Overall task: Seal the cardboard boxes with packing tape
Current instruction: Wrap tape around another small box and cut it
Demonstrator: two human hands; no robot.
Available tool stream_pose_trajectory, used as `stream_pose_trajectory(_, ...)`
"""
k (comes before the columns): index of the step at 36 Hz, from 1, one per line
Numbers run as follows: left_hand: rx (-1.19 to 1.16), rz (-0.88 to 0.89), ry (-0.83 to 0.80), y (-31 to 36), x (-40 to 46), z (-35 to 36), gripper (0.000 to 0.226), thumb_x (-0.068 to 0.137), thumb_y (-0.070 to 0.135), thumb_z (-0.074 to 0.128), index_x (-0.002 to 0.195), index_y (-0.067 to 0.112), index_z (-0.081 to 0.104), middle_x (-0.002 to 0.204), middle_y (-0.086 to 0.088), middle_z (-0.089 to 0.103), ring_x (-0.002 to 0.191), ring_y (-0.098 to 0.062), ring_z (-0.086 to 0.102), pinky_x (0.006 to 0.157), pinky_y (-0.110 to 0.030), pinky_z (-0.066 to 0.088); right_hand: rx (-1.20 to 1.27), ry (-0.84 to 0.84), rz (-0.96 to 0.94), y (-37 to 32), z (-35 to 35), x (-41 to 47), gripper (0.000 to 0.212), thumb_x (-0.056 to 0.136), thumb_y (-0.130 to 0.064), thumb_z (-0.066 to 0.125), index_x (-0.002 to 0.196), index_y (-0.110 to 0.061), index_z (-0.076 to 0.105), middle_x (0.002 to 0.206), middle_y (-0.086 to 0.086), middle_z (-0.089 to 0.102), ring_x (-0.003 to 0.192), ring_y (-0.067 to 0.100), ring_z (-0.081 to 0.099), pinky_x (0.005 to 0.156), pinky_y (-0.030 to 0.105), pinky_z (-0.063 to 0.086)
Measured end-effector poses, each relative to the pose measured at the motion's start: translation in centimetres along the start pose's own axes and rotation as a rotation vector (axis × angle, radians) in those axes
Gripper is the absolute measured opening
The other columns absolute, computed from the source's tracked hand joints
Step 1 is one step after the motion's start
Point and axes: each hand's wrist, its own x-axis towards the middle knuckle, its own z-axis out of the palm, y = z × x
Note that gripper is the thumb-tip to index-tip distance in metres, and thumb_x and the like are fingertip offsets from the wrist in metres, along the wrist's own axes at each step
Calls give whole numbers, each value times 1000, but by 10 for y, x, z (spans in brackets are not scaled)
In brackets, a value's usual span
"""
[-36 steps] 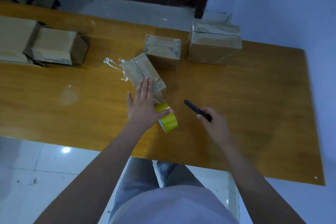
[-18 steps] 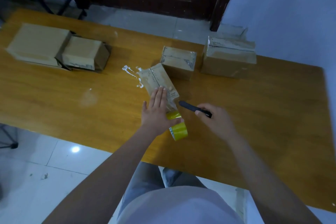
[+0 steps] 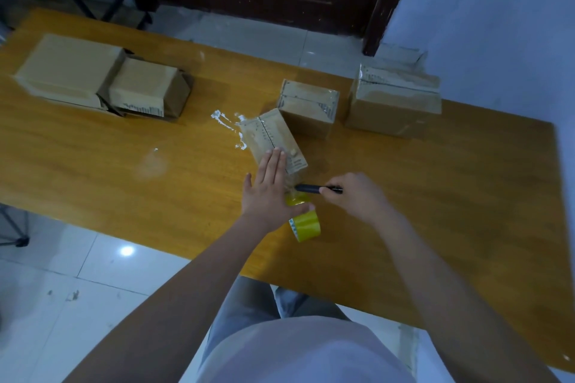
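The small box is lying mid-table. My left hand is pressing on it with straight fingers, thumb touching the yellow tape roll. My right hand is gripping a black cutter, its tip just beside the roll.

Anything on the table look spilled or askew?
Yes: white smears streak the orange wooden table just left of the small cardboard box under the left hand; that box lies skewed to the table edge.
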Motion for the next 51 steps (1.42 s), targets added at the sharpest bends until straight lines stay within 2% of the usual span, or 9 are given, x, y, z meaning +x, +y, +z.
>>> stream_pose_trajectory(10,-16,0,5,0,-1,0,123,67,90,33,148,15,-21,158,4,-22,143,-12,-22,116,-51,16,-52,182,434,63,30,0,32,99,-34,42,101,-8,60,69,3,53,58,21,52,43,26,35)
stream_pose_trajectory(13,-17,-11,11,1,-1,0,123,68,90,34,148,16,-21,158,5,-22,144,-12,-22,117,-51,14,-166,183,513,63,53,-1,38,98,-37,40,108,-8,62,101,8,53,94,27,52,74,36,46)
stream_pose_trajectory(15,-15,-27,13,3,-2,-1,122,68,90,33,148,17,-22,158,5,-22,144,-12,-22,117,-51,12,-263,257,513,57,63,-1,41,96,-41,43,110,-7,61,120,10,46,113,30,39,94,44,35)
stream_pose_trajectory(19,-8,-50,14,8,-4,0,122,67,91,31,148,16,-21,158,4,-21,144,-13,-20,117,-51,9,260,383,244,27,66,6,31,93,-35,55,112,-13,66,125,5,45,121,26,38,103,34,28)
stream_pose_trajectory(23,11,-63,29,14,-7,-3,111,79,76,39,149,13,-19,159,0,-18,146,-16,-17,118,-50,8,529,85,96,-3,65,17,29,92,-29,57,114,-12,64,135,1,37,131,19,26,110,33,27)
stream_pose_trajectory(31,-61,4,1,5,-5,-7,115,76,77,45,151,13,-14,160,0,-12,146,-18,-12,117,-45,15,777,-5,149,-13,64,25,7,87,-9,63,82,-15,63,102,14,61,93,22,58,70,27,48)
stream_pose_trajectory(36,-180,30,13,-9,0,-21,95,75,72,22,153,20,13,156,6,14,140,-16,14,111,-40,22,876,-20,149,-14,60,21,12,86,-7,65,80,-17,63,90,3,64,87,14,58,79,26,47)
stream_pose_trajectory(44,-35,82,432,-12,14,4,50,82,37,63,124,11,63,119,-3,61,105,-23,50,88,-43,44,806,34,125,-7,66,10,2,83,-9,69,85,-10,69,98,0,63,90,8,56,74,8,41)
stream_pose_trajectory(51,94,42,522,-3,22,10,43,73,40,69,102,10,62,101,-8,61,91,-29,51,76,-42,44,809,67,134,1,70,-7,6,81,-2,68,85,1,70,104,-1,57,91,-1,52,80,6,37)
